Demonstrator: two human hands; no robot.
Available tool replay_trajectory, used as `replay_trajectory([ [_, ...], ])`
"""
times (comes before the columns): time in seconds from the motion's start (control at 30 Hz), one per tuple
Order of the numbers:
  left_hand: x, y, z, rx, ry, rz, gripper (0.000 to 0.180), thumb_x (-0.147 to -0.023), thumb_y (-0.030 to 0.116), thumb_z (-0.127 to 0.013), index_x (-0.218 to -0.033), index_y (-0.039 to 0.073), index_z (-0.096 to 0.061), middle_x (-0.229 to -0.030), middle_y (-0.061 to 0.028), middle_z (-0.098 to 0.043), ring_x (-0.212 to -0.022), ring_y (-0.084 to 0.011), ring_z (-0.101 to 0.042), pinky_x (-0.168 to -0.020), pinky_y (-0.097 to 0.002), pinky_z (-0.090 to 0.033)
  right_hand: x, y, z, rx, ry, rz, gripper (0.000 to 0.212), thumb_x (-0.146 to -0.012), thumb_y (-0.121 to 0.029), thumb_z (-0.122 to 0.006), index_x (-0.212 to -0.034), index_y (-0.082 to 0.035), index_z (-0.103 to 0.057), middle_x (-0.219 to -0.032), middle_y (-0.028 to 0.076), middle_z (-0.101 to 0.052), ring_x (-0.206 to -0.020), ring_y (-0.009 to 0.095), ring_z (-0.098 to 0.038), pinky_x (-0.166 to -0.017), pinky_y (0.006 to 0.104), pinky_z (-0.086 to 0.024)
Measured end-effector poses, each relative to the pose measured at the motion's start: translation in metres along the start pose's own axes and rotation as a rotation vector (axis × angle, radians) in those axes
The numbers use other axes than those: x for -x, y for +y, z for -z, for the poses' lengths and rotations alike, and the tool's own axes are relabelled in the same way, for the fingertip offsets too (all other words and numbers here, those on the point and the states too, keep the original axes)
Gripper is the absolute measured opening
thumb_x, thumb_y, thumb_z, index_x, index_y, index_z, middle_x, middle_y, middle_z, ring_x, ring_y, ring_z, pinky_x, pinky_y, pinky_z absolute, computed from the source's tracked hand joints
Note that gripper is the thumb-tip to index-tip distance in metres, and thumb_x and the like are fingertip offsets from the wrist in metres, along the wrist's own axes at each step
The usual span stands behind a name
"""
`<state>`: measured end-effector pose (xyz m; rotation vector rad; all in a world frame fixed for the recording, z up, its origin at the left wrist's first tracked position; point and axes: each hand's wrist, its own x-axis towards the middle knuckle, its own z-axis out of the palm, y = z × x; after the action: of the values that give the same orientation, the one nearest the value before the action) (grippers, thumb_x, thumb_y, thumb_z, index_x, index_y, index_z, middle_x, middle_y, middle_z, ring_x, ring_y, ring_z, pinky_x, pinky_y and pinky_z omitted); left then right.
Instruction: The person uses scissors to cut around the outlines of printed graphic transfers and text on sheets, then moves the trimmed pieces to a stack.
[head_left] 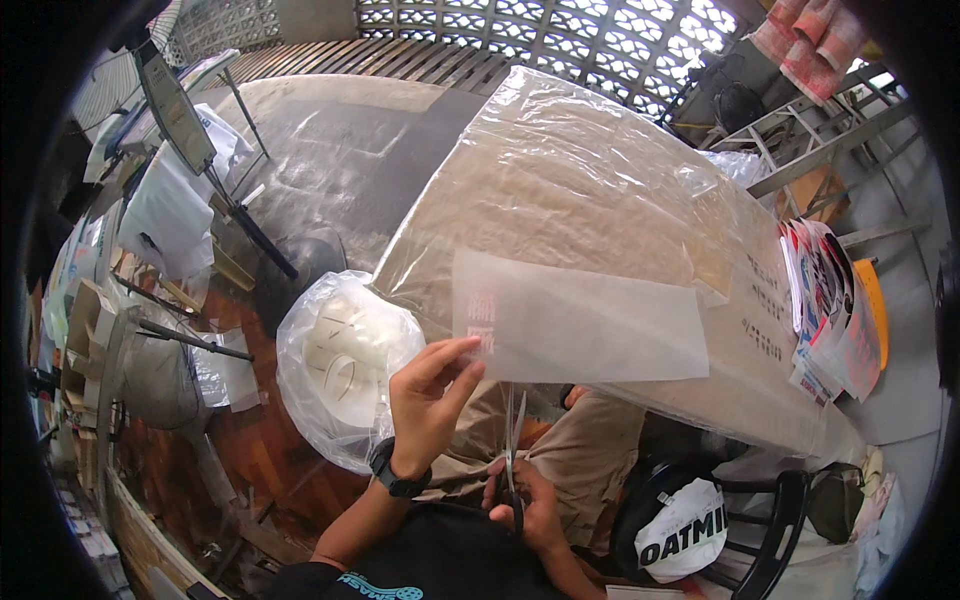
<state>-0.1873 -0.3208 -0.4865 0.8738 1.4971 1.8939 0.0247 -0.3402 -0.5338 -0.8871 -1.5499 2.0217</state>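
Observation:
A translucent white sheet [590,320] with faint red print at its left end lies over the near part of the plastic-covered table [560,180]. My left hand [432,400], with a dark watch on its wrist, pinches the lower left corner of this sheet between thumb and fingers. Below the sheet, over my lap, my right hand [530,505] grips a pair of scissors [513,450] by the dark handles. The blades point up toward the sheet's lower edge and look slightly apart. Whether they touch the sheet I cannot tell.
Left of the table stands a bin lined with clear plastic [300,350], holding white scraps. A stack of printed bags [835,310] lies at the table's right end. A black chair [780,520] is at my right, and a metal ladder [820,150] leans behind.

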Motion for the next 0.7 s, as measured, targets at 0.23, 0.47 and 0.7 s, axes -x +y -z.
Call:
replay_trajectory([
  [0.23, 0.015, -0.018, 0.009, 0.107, -0.034, 0.062, 0.039, -0.089, -0.004, -0.071, -0.127, -0.004, -0.065, -0.120, -0.0080, -0.063, -0.088, -0.0066, -0.060, -0.077, -0.0205, -0.050, -0.016, -0.019, -0.024, 0.061, 0.101, -0.029, 0.033, -0.091, -0.019, -0.073, -0.114, 0.001, -0.061, -0.082, 0.008, -0.068, -0.069, 0.013, -0.067, -0.063, 0.0273, -0.054],
  [0.47, 0.017, -0.014, 0.005, -0.084, -0.077, 0.006, 0.050, -0.083, -0.005, -0.077, -0.132, -0.006, -0.062, -0.126, -0.0093, -0.060, -0.084, -0.0044, -0.056, -0.073, -0.0191, -0.047, -0.020, -0.025, -0.029, 0.178, 0.146, 0.006, 0.027, -0.091, -0.017, -0.073, -0.107, 0.000, -0.062, -0.077, 0.008, -0.069, -0.065, 0.012, -0.068, -0.060, 0.0273, -0.053],
  [0.7, 0.022, -0.013, -0.003, -0.043, -0.093, 0.016, 0.054, -0.083, -0.005, -0.077, -0.134, -0.006, -0.060, -0.126, -0.0088, -0.060, -0.081, -0.0032, -0.053, -0.071, -0.0180, -0.047, -0.022, -0.016, -0.030, 0.279, 0.239, 0.104, 0.021, -0.089, -0.014, -0.073, -0.102, 0.000, -0.063, -0.072, 0.009, -0.068, -0.063, 0.014, -0.068, -0.059, 0.0284, -0.052],
])
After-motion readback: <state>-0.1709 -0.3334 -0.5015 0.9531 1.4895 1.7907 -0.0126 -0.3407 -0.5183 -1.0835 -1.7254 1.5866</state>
